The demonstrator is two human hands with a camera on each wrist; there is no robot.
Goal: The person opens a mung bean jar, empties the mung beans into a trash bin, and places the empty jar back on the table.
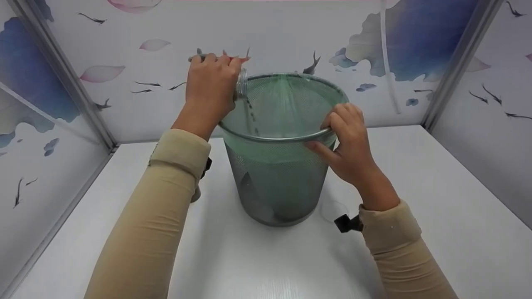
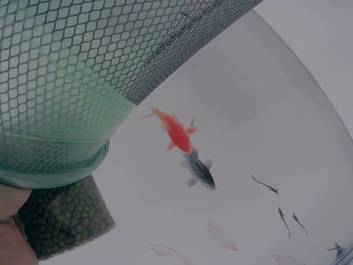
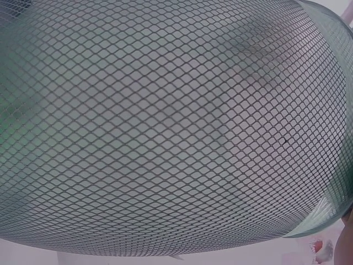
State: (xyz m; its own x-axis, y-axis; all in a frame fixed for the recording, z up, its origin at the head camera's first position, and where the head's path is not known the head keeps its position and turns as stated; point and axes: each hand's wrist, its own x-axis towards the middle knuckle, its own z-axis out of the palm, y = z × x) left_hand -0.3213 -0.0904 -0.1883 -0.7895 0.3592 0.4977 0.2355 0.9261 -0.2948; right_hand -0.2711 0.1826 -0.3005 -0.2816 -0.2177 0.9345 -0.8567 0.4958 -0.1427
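In the head view my left hand (image 1: 212,85) grips a clear jar (image 1: 242,83) tipped sideways over the left rim of a mesh wastebasket (image 1: 282,182). A thin stream of small dark beans (image 1: 251,110) falls from its mouth into the basket. In the left wrist view, green beans (image 2: 69,218) that look like mung beans fill the visible part of the jar. A translucent green bag (image 1: 284,104) lines the basket and folds over its rim. My right hand (image 1: 349,141) holds the rim at the right, thumb outside and fingers over the edge. The right wrist view shows mostly mesh.
The basket stands upright on a white table (image 1: 266,261). Behind the left forearm a small dark round object (image 1: 195,194) is partly hidden. Printed panels (image 1: 274,33) with fish and petals close off the back and sides, joined by metal corner posts (image 1: 62,74).
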